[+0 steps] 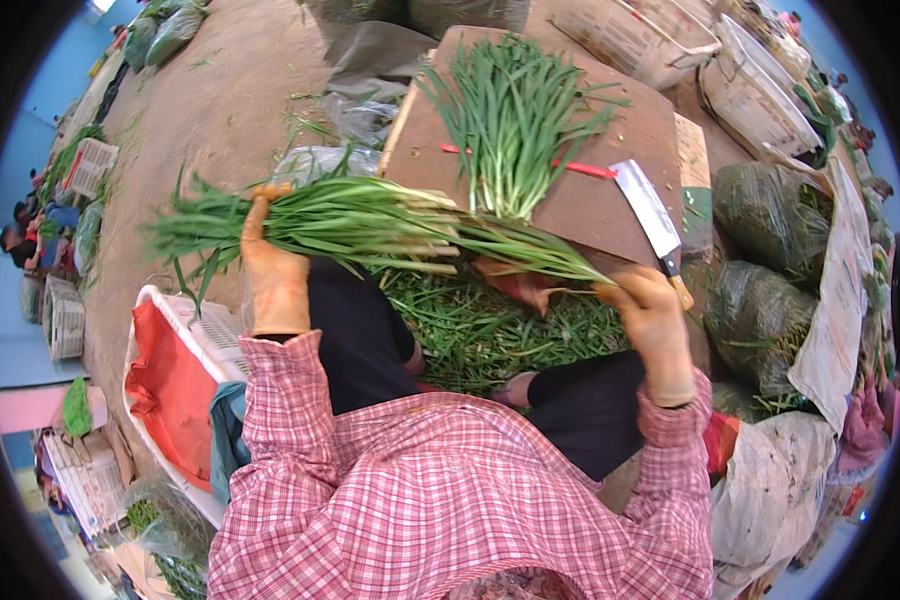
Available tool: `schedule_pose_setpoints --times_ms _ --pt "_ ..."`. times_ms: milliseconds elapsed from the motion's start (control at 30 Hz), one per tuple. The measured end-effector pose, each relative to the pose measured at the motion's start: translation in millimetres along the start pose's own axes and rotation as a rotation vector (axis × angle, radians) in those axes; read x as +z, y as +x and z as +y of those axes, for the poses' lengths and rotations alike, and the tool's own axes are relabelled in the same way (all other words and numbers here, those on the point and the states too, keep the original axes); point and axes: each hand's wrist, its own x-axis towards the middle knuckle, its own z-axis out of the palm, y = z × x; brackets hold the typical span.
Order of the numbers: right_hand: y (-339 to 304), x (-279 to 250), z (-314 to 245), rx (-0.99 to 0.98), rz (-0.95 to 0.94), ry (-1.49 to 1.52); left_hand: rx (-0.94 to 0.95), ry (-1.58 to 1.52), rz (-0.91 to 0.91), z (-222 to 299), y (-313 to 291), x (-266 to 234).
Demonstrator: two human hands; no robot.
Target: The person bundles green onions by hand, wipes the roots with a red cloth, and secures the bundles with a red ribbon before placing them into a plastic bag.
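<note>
Both my hands wear tan rubber gloves. My left hand (275, 270) is closed round a thick bunch of garlic chives (360, 215), held sideways with the leaf ends to the left and pale ends to the right. My right hand (655, 320), to the right, pinches the end of a thinner clump of chives (545, 252), which stretches leftward to the bunch. Beyond them, more chives (515, 120) lie on a brown board (630, 90), across a red strip (590, 170). A cleaver (647, 205) rests at the board's right edge, its handle towards me.
Loose green trimmings (530, 335) cover the ground between my knees. A white crate with a red lining (175, 385) stands at my left. Plastic-wrapped green bundles (770, 310) are piled on the right, and large baskets (635, 40) stand at the far right.
</note>
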Motion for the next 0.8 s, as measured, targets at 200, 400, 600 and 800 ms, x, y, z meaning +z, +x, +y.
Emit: schedule_pose_setpoints --times_ms 200,400,600,800 --pt "-14.6 1.3 29.5 0.042 -0.064 -0.167 0.057 -0.054 -0.003 22.2 1.8 10.9" --pt "67.0 56.3 -66.4 0.001 0.049 0.386 -0.089 -0.131 -0.384 -25.3 -37.5 29.0" --pt "80.4 73.9 -83.9 -0.172 -0.057 0.515 -0.182 -0.239 -0.537 -38.4 -46.9 34.2" --pt "77.2 95.8 -70.7 -0.439 -0.231 0.295 -0.263 -0.182 -0.599 -47.3 -47.3 34.9"
